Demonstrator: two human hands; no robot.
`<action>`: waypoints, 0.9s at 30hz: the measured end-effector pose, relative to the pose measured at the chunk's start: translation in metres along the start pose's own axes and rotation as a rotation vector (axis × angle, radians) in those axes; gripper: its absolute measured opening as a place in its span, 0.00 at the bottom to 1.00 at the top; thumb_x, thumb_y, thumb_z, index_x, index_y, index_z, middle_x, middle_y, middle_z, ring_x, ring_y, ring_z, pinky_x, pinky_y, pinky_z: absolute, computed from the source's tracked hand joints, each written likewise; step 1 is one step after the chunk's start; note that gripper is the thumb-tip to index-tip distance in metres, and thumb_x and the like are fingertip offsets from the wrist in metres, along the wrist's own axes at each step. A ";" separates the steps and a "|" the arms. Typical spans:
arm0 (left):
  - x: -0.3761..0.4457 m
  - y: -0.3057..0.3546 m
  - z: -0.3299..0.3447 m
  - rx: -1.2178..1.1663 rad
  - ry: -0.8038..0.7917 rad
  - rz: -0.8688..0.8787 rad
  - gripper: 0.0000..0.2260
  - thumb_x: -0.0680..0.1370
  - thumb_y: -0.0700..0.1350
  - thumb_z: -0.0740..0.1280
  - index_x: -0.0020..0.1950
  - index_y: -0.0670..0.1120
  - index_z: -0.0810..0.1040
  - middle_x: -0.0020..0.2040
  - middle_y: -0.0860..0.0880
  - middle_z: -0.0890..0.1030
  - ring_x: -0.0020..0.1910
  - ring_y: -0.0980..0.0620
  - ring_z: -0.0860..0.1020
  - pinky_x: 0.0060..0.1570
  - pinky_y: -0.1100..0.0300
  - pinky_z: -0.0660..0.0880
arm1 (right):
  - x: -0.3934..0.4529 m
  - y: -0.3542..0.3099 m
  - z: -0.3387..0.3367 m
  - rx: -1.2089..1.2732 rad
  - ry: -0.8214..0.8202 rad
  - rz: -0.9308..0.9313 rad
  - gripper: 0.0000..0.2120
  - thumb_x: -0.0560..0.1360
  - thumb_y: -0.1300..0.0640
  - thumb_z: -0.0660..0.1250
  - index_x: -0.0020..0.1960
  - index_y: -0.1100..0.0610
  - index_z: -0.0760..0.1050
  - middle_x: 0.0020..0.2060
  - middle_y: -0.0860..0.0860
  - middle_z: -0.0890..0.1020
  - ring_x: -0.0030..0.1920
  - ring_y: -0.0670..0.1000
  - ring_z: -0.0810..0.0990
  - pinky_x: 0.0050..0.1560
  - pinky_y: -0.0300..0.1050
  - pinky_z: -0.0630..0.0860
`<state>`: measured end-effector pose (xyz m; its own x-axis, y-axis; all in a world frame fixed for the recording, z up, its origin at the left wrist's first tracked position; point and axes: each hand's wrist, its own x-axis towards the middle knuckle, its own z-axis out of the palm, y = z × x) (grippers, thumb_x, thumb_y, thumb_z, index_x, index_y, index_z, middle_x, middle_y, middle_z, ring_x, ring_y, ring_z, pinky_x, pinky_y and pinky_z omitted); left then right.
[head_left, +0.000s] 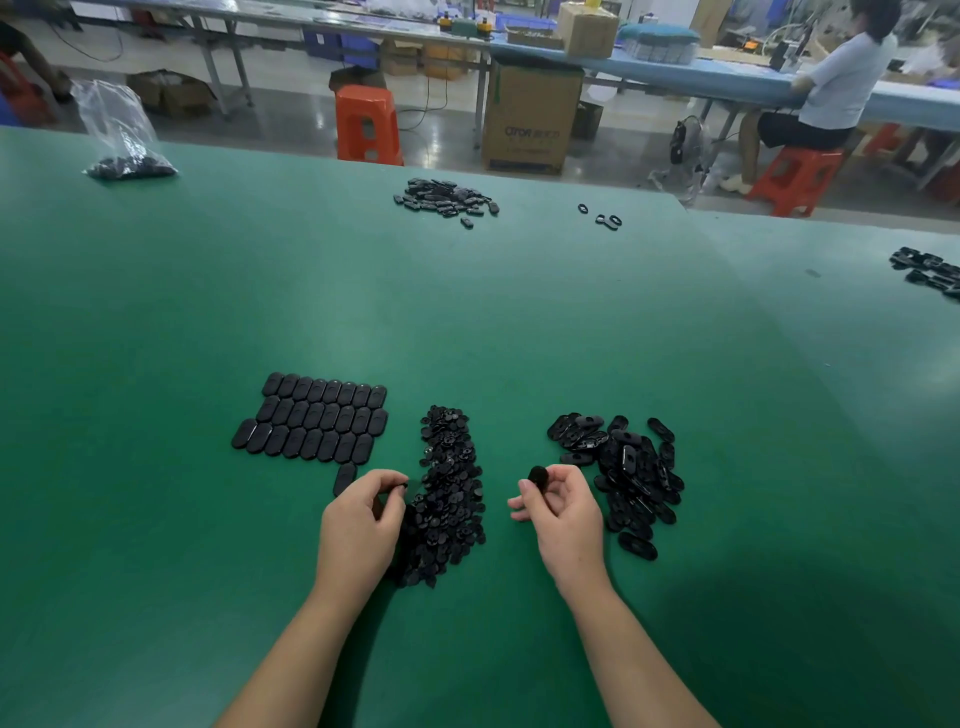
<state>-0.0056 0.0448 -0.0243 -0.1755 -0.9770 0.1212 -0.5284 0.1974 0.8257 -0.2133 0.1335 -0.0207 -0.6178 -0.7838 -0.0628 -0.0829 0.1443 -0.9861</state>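
Sitting in rows at eleven o'clock from the left hand (363, 525), black ovals (311, 423) lay on the table (156, 312); that hand pinched a small piece (402, 486) beside the heap of parts (449, 499), while the right hand (563, 512) pinched an oval shell (538, 475), its pile (631, 478) at three o'clock.

Left hand (361, 525) perhaps hides most of its part (403, 486)
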 end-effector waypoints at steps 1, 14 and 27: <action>0.000 0.000 0.000 -0.001 0.001 0.001 0.09 0.78 0.40 0.70 0.48 0.54 0.82 0.33 0.57 0.80 0.31 0.58 0.75 0.29 0.69 0.69 | 0.000 0.000 0.000 0.008 0.006 -0.003 0.06 0.80 0.60 0.70 0.53 0.54 0.73 0.40 0.50 0.86 0.40 0.50 0.87 0.47 0.47 0.83; 0.003 0.006 -0.004 -0.132 -0.023 -0.099 0.10 0.77 0.43 0.72 0.49 0.60 0.80 0.41 0.61 0.84 0.42 0.63 0.81 0.41 0.70 0.77 | 0.002 0.001 0.003 -0.025 -0.049 0.013 0.01 0.83 0.58 0.63 0.53 0.53 0.72 0.44 0.44 0.87 0.46 0.47 0.88 0.55 0.54 0.83; 0.002 0.074 0.037 -0.161 -0.156 -0.025 0.07 0.75 0.41 0.73 0.41 0.53 0.84 0.35 0.61 0.83 0.37 0.64 0.79 0.38 0.73 0.71 | 0.005 0.003 0.005 0.038 -0.032 0.016 0.08 0.85 0.63 0.56 0.54 0.53 0.70 0.44 0.54 0.87 0.42 0.54 0.87 0.44 0.46 0.82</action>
<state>-0.0759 0.0606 0.0168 -0.2964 -0.9548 0.0231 -0.3967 0.1451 0.9064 -0.2125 0.1271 -0.0253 -0.5936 -0.8005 -0.0830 -0.0431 0.1346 -0.9900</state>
